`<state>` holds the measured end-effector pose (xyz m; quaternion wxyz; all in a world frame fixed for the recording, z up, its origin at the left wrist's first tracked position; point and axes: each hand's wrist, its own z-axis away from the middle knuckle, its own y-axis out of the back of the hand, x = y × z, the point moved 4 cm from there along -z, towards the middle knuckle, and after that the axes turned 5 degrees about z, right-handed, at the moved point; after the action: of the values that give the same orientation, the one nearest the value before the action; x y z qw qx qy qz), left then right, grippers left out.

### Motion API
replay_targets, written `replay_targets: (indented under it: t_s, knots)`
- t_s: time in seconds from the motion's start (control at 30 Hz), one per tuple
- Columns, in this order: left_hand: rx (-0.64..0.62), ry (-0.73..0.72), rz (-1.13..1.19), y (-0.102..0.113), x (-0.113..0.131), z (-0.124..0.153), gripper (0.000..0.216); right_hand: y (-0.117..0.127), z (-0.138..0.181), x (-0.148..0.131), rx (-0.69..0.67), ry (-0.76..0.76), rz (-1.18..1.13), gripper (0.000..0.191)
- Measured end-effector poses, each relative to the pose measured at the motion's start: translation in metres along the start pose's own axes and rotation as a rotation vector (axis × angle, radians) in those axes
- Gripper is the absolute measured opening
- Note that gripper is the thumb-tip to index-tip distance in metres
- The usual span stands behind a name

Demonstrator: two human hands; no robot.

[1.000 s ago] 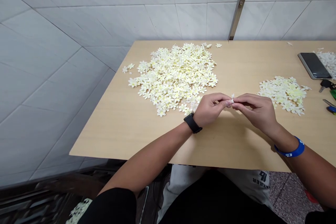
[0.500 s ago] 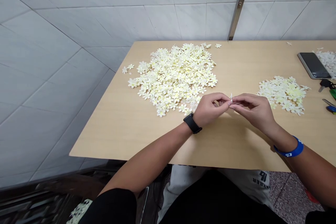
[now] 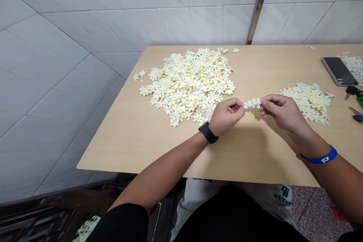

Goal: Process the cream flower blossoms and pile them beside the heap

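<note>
Above the wooden table (image 3: 136,136), my left hand (image 3: 225,115) and my right hand (image 3: 282,113) each pinch one end of a small white fabric flower (image 3: 252,103) stretched between them. My left wrist carries a black watch (image 3: 208,132), my right a blue band (image 3: 320,157). A large heap of cream and white flowers (image 3: 190,81) lies just beyond my left hand. A smaller heap of flowers (image 3: 309,100) lies to the right of my right hand.
A dark phone (image 3: 338,70) lies at the table's far right, with keys (image 3: 352,91) and small tools near the right edge. More white flowers (image 3: 354,64) sit at the far right. White tiled walls stand behind and to the left. Some flowers lie on the floor (image 3: 85,228).
My hands have drawn apart, the right moving to the right. The flower that was bunched between the fingertips now shows spread out between them.
</note>
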<state>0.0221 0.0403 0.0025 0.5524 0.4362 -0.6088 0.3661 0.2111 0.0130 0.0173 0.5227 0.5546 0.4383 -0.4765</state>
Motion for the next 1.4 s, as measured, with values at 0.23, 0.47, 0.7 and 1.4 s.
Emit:
replay_targets:
  t_s: [0.23, 0.47, 0.7, 1.4]
  knots:
    - [0.032, -0.017, -0.001, 0.003, -0.001, -0.001, 0.008, 0.009, -0.004, 0.003, 0.123, 0.033, 0.029, 0.018]
    - [0.047, -0.057, 0.018, 0.005, 0.001, -0.002, 0.01, 0.072, -0.012, -0.019, 0.483, 0.207, 0.699, 0.01]
    - [0.062, -0.042, 0.041, 0.002, -0.002, -0.001, 0.013, 0.081, -0.01, -0.027, 0.361, 0.269, 1.215, 0.011]
    - [-0.159, -0.138, 0.024, -0.004, 0.001, 0.003, 0.021, -0.021, 0.026, -0.023, 0.072, 0.594, 0.604, 0.008]
